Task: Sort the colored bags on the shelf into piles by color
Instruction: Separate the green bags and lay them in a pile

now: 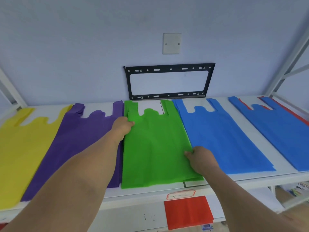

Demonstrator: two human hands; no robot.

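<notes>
Flat bags lie side by side on a white shelf [250, 179]: a yellow pile [21, 148] at far left, a purple pile [80, 141], a green pile [155, 148] in the middle, a blue pile [222, 136], and at far right a darker blue bag [277, 131] lying over a red bag [299, 117]. My left hand [122, 127] pinches the green pile's upper left edge. My right hand [201, 158] grips the green pile's right edge near the bottom, beside the blue pile.
A black metal bracket [168, 81] and a white wall plate [171, 43] are fixed on the wall behind. White shelf posts [287, 64] stand at both ends. A red bag [188, 212] lies on the lower shelf under a red-bordered label [181, 195].
</notes>
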